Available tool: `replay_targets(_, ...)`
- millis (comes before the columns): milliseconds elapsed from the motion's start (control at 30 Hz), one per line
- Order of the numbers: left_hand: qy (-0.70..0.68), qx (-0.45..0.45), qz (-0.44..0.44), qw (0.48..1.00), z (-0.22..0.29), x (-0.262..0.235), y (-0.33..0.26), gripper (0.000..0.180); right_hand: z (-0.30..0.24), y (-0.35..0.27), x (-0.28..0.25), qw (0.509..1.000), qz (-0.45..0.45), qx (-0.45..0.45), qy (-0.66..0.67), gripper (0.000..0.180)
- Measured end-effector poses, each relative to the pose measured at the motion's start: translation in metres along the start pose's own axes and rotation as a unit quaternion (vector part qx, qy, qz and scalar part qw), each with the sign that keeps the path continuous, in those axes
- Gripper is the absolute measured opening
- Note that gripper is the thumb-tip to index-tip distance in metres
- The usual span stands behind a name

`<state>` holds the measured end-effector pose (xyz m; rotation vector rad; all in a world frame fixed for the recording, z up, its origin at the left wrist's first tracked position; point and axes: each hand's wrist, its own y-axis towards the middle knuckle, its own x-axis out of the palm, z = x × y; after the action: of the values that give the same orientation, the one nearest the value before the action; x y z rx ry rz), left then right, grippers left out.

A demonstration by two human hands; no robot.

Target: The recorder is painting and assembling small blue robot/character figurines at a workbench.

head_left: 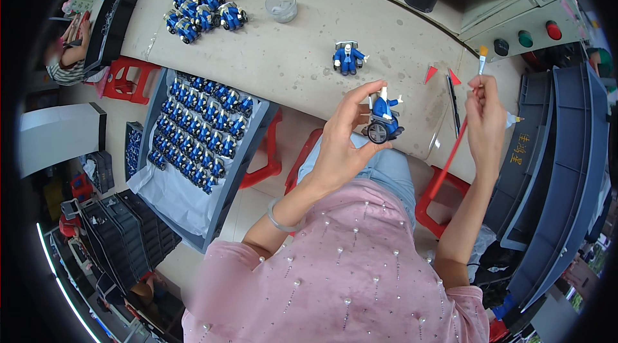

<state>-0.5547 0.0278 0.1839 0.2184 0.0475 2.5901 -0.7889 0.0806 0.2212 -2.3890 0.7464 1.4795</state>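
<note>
Blue figurine (pixel 383 117) on a dark wheel sits pinched in the fingers of the left hand (pixel 341 143), raised just above the worktop (pixel 290 59) edge. Right hand (pixel 486 121) pinches a red-handled paintbrush (pixel 458 133) beside the figurine. Painting looks paused; the bristles must next meet the figurine steadily. Another figurine (pixel 348 57) stands beyond it.

blue toy figure (pixel 383 119), red-handled paintbrush (pixel 458 140)

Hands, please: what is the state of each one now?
Left hand: closed on a blue toy figure.
Right hand: closed on a red-handled paintbrush.
</note>
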Motion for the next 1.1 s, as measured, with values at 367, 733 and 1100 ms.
replay_targets(367, 0.129, 0.003, -0.002, 0.992, 0.012, 0.008, 0.001, 0.078, 0.005, -0.032, 0.003, 0.561, -0.074, -0.053, 0.823, 0.03)
replay_targets(733, 0.183, -0.034, -0.001, 0.983, 0.019, 0.007, -0.001, 0.072, -0.023, -0.042, 0.012, 0.791, -0.046, -0.082, 0.604, 0.029)
replay_targets(1100, 0.2, -0.029, 0.014, 0.979, 0.021, 0.008, -0.002, 0.062, -0.046, -0.038, -0.003, 0.875, -0.059, -0.16, 0.454, 0.021)
